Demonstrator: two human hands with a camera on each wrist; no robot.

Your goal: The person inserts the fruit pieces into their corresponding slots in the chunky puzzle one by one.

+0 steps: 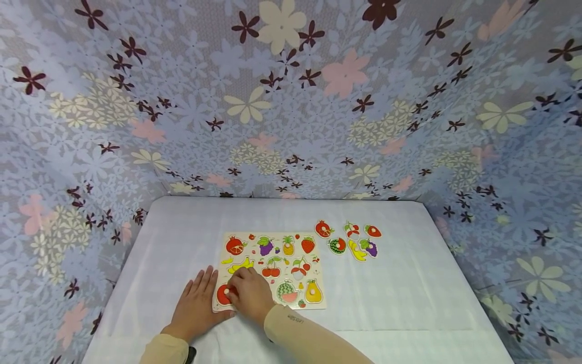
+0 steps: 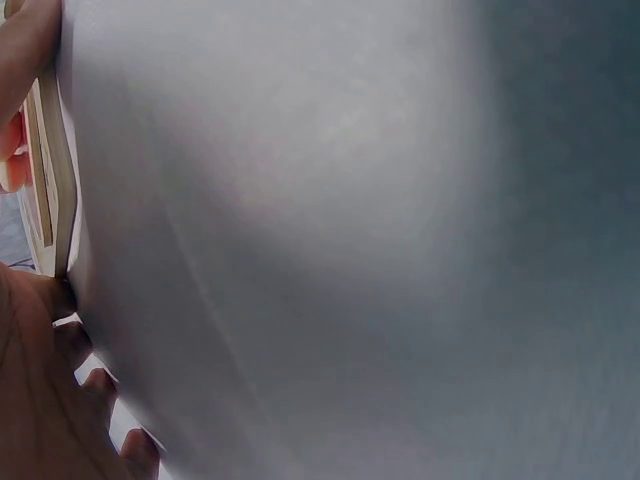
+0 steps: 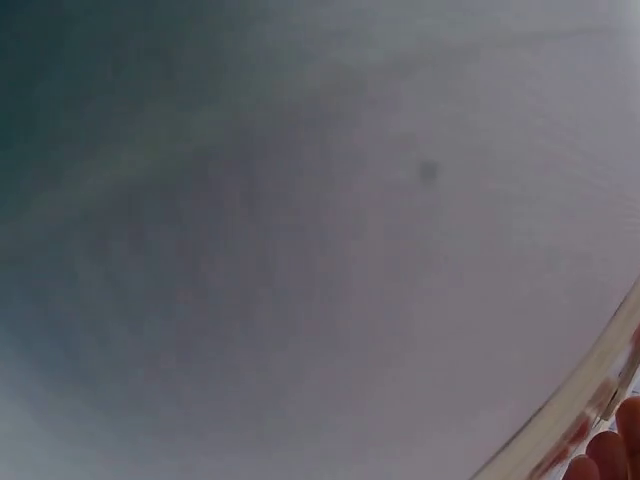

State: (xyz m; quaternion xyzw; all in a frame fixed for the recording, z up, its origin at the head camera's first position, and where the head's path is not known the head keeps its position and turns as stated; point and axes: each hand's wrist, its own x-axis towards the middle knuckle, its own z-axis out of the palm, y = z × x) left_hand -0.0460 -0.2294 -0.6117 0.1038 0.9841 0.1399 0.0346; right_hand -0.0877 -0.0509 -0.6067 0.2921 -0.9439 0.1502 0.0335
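Observation:
A wooden fruit puzzle board (image 1: 247,305) lies on the table, with fruit pictures and knobbed pieces in it. At its front left corner is a red round puzzle piece (image 1: 222,296) with a small pale knob. My right hand (image 1: 251,293) reaches over the board and pinches this piece at its knob, covering part of it. Beside the board's left edge, my left hand (image 1: 196,302) lies with fingers extended and its thumb along the front corner. The left wrist view shows the left fingers (image 2: 75,340) by the board's edge; the right wrist view catches only right fingertips (image 3: 610,455).
Right of the board lie loose knobbed pieces: a pomegranate (image 1: 323,229), cherries (image 1: 351,230), a strawberry (image 1: 373,231), a watermelon (image 1: 337,246), bananas (image 1: 357,251) and grapes (image 1: 370,247). A pale cloth covers the table (image 1: 400,298). Flowered fabric (image 1: 291,121) hangs behind and at both sides.

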